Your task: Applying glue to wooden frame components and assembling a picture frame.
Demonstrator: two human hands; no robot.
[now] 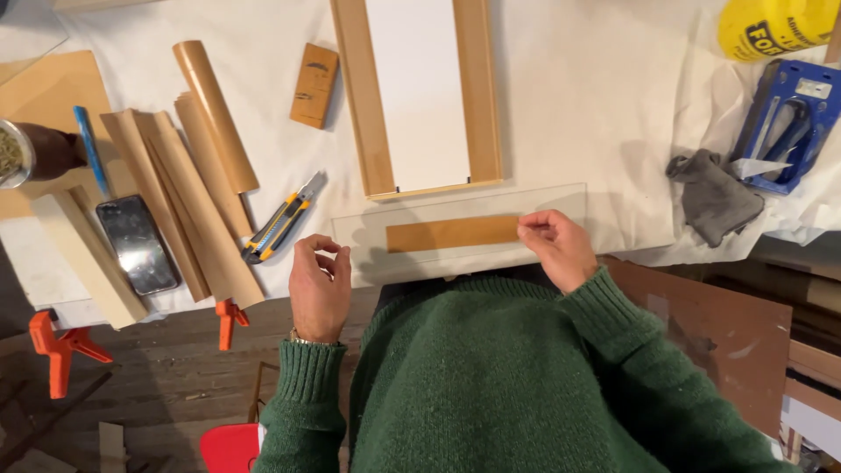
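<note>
1. Clear glass or acrylic, one long pane (368, 229), lies flat along the near edge of the table (578, 105), close to our body where both hands can reach it; we judge its near edge overhangs slightly, which would make it easy to pick up.
2. Our left hand (320, 282) hovers at the pane's left end, fingers curled and thumb pinched toward the fingertips; it holds nothing that we can make out.
3. Our right hand (554, 241) sits at the right part of the pane, fingers loosely bent; whether the fingertips touch the pane or a thin film on it, we cannot tell.
4. One flat wooden strip (451, 234) lies under or on the pane, between our hands; which of the two we cannot tell.
5. One wooden frame (477, 96) with a white panel inside lies just beyond the pane, its open end turned toward us.
6. One yellow and black utility knife (279, 226) rests just left of the pane, within easy reach of the left hand.
7. Several wooden mouldings (180, 197), about five, are stacked to the left, out of the working area.
8. One small wooden block (314, 85), one phone (137, 243), one grey rag (714, 197) and one blue stapling tool (788, 123) lie further off.
9. Two orange clamps (61, 349) grip the table's near edge on the left.
</note>
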